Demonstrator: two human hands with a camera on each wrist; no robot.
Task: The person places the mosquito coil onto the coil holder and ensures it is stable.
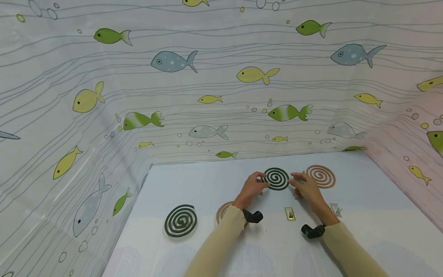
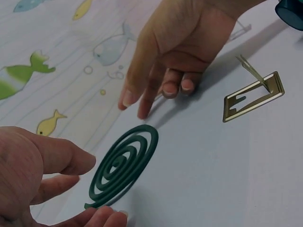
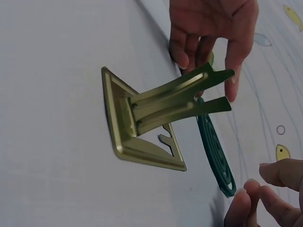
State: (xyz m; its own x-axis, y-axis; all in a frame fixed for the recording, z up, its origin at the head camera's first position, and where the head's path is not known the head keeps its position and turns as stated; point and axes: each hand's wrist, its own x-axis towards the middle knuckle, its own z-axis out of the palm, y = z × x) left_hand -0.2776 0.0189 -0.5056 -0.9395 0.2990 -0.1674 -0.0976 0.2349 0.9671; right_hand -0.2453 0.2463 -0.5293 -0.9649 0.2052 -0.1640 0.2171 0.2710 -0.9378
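A dark green mosquito coil (image 1: pixel 275 178) lies flat on the white table between my two hands. My left hand (image 1: pixel 252 188) is at its left edge, thumb and fingers spread apart; in the left wrist view its fingertips come close to the outer end of the coil (image 2: pixel 118 163), and contact cannot be told. On the other side, my right hand (image 1: pixel 308 190) hovers with loosely bent fingers, a small gap from the coil. Nearer to me stands a gold metal coil stand (image 1: pixel 290 214), its forked prong bent upward in the right wrist view (image 3: pixel 165 101).
A brown coil (image 1: pixel 320 176) lies behind the right hand. Another brown coil (image 1: pixel 219 211) is partly hidden under the left forearm. At the left lies a second green coil (image 1: pixel 180 221). A silver stand (image 1: pixel 335 209) sits beside the right wrist. Fish-patterned walls (image 1: pixel 207 115) surround the table.
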